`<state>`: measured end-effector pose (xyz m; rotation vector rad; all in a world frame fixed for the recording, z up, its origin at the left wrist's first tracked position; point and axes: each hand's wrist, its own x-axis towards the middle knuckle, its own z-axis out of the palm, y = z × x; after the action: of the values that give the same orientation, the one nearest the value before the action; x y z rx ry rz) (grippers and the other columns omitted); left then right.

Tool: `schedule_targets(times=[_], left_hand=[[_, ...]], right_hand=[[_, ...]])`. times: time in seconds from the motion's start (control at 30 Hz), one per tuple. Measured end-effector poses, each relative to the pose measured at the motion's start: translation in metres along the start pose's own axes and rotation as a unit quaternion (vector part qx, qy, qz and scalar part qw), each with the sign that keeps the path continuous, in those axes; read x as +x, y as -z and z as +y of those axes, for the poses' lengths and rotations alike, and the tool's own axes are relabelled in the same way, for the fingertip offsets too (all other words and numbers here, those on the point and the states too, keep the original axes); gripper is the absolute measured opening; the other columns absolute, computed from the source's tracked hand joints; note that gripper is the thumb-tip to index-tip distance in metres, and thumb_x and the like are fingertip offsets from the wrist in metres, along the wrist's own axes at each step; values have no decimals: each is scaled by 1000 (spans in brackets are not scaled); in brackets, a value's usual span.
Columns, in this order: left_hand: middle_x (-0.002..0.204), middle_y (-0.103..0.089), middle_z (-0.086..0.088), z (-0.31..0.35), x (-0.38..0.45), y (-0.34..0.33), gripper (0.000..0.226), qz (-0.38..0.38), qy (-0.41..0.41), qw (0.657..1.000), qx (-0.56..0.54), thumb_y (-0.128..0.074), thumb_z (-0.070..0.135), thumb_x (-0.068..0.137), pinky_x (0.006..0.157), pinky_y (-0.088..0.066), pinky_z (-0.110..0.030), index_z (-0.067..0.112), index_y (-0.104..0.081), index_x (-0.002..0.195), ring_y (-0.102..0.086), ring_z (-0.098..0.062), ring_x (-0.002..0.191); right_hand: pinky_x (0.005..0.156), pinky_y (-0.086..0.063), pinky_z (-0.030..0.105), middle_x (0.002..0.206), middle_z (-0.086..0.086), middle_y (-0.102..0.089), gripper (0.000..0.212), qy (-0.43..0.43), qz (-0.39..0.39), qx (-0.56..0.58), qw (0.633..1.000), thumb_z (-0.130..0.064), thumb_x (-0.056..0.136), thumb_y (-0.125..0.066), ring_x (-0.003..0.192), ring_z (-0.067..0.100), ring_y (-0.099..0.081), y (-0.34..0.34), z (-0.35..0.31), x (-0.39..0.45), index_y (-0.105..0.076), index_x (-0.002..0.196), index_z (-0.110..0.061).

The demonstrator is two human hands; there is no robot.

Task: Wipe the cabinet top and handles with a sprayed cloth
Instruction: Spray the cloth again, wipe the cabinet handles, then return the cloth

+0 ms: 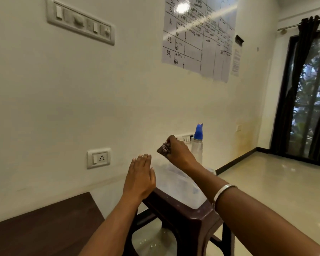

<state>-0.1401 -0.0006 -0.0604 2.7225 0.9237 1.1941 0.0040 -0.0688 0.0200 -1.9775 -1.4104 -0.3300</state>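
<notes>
**Dark stool, spray bottle, cloth held up**

Cream-painted wall (100, 100) fills most of the view, with a white switch panel (80, 22) upper left, a white wall socket (99, 157) lower down, and a handwritten grid chart sheet (198, 37) taped up at top centre. Glossy pale tiled floor (270, 183) runs to the right toward a dark-framed glass door (314, 97) with a black curtain (294, 89) hanging beside it. Dark brown wooden tabletop (41, 226) sits at lower left. Just right of it stands a dark brown plastic stool (183, 215); glare washes out most of its top.

Clear plastic spray bottle with a blue nozzle top (197, 143) stands upright at the far end of the stool, close to the wall; liquid level cannot be told.

Left hand (139, 179) is flat, fingers straight and pressed together, palm down over the near-left edge of the stool; whether it touches the surface cannot be told. Right hand (177, 151) is raised above the stool, just left of the bottle, fingers curled and gripping a small bunched dark brown cloth (163, 149). A silver metal bangle (223, 193) sits on the right forearm.
</notes>
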Motion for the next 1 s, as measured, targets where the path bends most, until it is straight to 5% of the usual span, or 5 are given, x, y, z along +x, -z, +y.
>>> schedule_targets(times=[0.37, 0.63, 0.87, 1.0], left_hand=[[158, -21, -2, -32, -4, -20, 58, -24, -2, 1000, 1, -22, 34, 97, 121, -1, -33, 17, -19, 151, -11, -14, 147], [157, -24, 1, -35, 11, -21, 55, -16, 28, 993, -110, -37, 26, 97, 120, -8, -29, 18, -24, 150, -16, -12, 145], [156, -25, 2, -11, 53, -11, 73, -62, 71, 954, -285, -60, 23, 92, 113, -23, -29, 22, -17, 151, -25, -14, 142], [144, -44, 2, -1, 72, -16, 71, -126, 90, 928, -338, -67, 21, 87, 97, -38, -24, 20, -29, 147, -43, -17, 131]], right_hand=[[83, -50, 41, 117, 14, -62, 23, -64, -89, -156, 982, -15, 93, -55, 105, 32, -60, -59, 15, 26, -49, 113, -6], [77, -46, 36, 120, 11, -55, 26, -73, -89, -123, 986, -15, 88, -62, 105, 30, -60, -50, 10, 33, -49, 110, -6], [76, -46, 35, 116, 11, -60, 25, 14, -81, -209, 974, -16, 91, -58, 102, 29, -61, -7, -13, 37, -55, 114, -9], [86, -44, 35, 116, 7, -63, 26, 87, -89, -239, 963, -16, 90, -57, 103, 26, -61, 13, -24, 41, -59, 117, -15]])
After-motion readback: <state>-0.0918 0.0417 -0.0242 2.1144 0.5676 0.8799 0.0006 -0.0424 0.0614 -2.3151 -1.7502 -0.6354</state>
